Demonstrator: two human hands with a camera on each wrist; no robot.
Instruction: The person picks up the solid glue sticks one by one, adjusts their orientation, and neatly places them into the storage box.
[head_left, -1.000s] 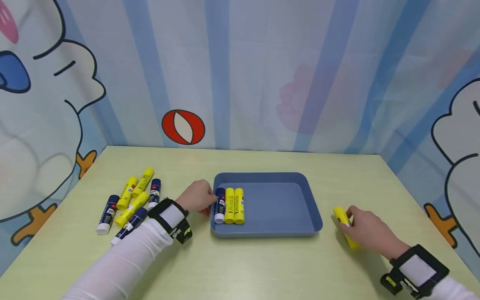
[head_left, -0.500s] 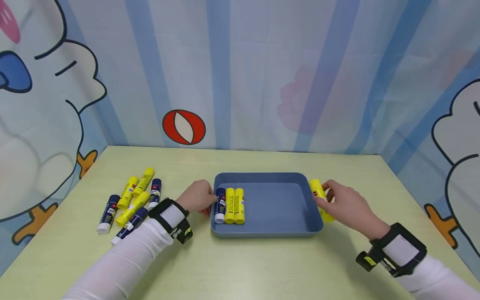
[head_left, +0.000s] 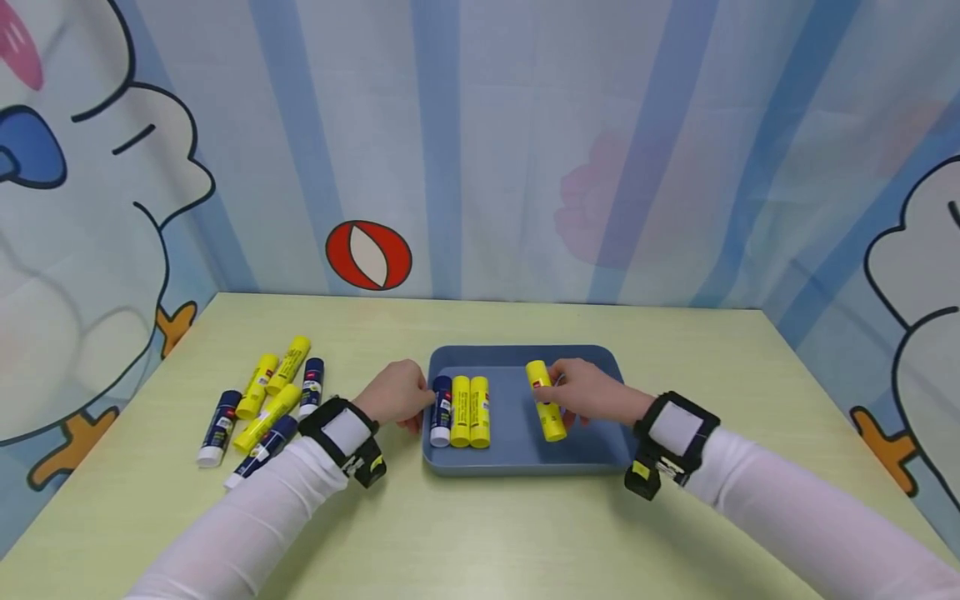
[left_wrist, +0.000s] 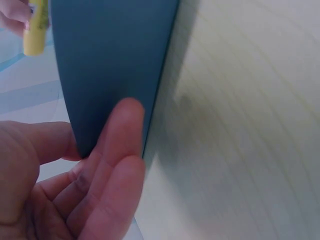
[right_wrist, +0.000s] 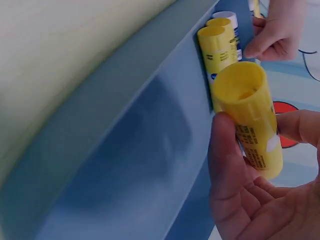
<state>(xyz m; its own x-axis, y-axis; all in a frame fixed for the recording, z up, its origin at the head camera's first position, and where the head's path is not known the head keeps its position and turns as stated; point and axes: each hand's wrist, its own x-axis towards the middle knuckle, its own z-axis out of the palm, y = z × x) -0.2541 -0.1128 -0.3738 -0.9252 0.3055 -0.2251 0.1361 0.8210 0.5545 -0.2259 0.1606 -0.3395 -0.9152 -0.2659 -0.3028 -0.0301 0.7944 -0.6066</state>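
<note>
In the head view a blue-grey tray [head_left: 525, 467] lies mid-table. Inside, along its left wall, one navy glue stick [head_left: 440, 412] and two yellow glue sticks [head_left: 469, 412] stand in a row side by side. My left hand [head_left: 390, 393] pinches the tray's left rim; the left wrist view shows thumb and fingers [left_wrist: 125, 135] on either side of the wall. Above the tray's right half my right hand [head_left: 588, 392] holds a yellow glue stick [head_left: 546, 402], slightly tilted. The right wrist view shows the hollow end of this glue stick [right_wrist: 250, 115] between thumb and fingers.
Left of my left forearm lies a loose group of glue sticks: yellow ones [head_left: 257, 386] and navy ones [head_left: 219, 428]. The table's back edge meets a striped curtain [head_left: 495, 167] with cartoon prints.
My right hand has carried the yellow glue stick leftward from the table at the right, past the tray's right rim, to over the tray. The left hand has stayed at the rim.
</note>
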